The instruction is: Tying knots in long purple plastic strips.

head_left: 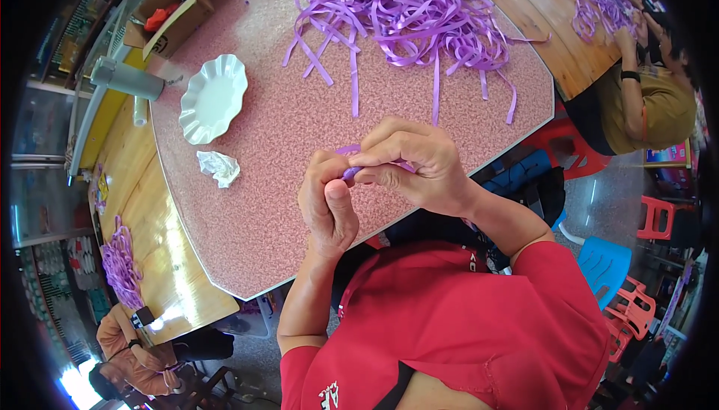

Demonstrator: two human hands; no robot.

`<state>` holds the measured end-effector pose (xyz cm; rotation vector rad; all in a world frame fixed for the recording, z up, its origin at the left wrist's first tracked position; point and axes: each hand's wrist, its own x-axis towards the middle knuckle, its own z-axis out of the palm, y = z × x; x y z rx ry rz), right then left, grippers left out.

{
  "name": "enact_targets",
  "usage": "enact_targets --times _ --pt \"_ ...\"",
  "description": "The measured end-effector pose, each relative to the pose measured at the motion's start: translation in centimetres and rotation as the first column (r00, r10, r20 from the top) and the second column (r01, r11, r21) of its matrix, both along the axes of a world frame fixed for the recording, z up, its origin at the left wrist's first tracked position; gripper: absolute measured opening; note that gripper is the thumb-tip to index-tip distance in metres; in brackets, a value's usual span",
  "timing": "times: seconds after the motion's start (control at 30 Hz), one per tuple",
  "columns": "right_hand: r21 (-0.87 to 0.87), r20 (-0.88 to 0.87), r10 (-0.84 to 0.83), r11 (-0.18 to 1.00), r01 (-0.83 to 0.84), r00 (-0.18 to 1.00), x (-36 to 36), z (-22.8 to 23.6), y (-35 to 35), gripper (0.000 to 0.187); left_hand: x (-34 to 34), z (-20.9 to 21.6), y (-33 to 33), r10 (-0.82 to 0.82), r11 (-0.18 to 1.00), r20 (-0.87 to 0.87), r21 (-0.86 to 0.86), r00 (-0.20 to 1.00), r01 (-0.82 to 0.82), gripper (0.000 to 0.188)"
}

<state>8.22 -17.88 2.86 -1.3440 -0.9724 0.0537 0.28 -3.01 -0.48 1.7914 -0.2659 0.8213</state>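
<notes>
Red shirt (449,305) nearest to the camera, lower middle of the frame. At centre, purple ribbon piece (350,174) pinched between fingertips of right hand (419,159) and bent fingers of left hand (326,200), touching both, so neither hand nearer. Long axis apparently left to right, slightly downward to the right; ends covered, so pointing direction not possible to tell. Farther out, loose ribbon pile (419,13) at top, scalloped plate (213,99) and crumpled tissue (218,168) at left, all on pink table (277,215).

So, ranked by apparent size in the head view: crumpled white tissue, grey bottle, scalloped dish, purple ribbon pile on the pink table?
1. Purple ribbon pile
2. Scalloped dish
3. Grey bottle
4. Crumpled tissue
</notes>
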Motion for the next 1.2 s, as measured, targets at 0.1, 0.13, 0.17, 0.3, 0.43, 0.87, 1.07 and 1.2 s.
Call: enact_targets --times 0.1,0.13,0.17,0.3,0.43,0.87,1.07,1.2 --pt "0.000 0.066 -0.021 1.000 0.021 0.998 0.0 0.1 0.0 0.019 -0.2 -0.1 0.0 0.012 1.000 -0.006 0.024 1.000 -0.012 0.029" --pt "-0.007 0.105 -0.029 1.000 0.030 0.994 0.0 0.1 0.0 0.019 -0.1 -0.1 0.0 0.013 1.000 -0.006 0.024 1.000 -0.013 0.029" --pt "-0.007 0.105 -0.029 1.000 0.030 0.994 -0.1 0.0 0.0 0.019 0.0 -0.2 0.0 0.017 0.999 0.009 0.028 1.000 -0.018 0.029" --pt "0.006 0.129 -0.010 1.000 0.009 0.992 -0.2 0.1 0.0 0.017 0.2 -0.6 0.3 0.041 0.997 0.091 0.069 0.995 -0.047 0.027" --pt "0.025 0.132 0.019 0.999 -0.023 0.991 -0.4 0.0 0.1 0.017 0.3 -0.1 -0.1 0.087 0.990 0.158 0.100 0.984 -0.103 0.027" --pt "0.074 0.107 0.154 0.984 -0.163 0.982 1.0 -1.0 0.8 0.018 -0.7 -0.9 -0.5 0.093 0.992 -0.082 -0.075 0.992 -0.099 0.029" --pt "-0.036 0.071 0.076 0.997 -0.074 0.995 0.7 0.0 0.6 0.019 -0.1 -0.6 0.3 -0.010 0.989 -0.148 -0.147 0.989 -0.012 0.029" --pt "-0.061 0.043 0.067 0.996 -0.064 0.997 0.3 -0.1 0.2 0.025 -0.2 -0.2 0.4 0.025 1.000 -0.097 0.001 0.995 -0.025 0.028"
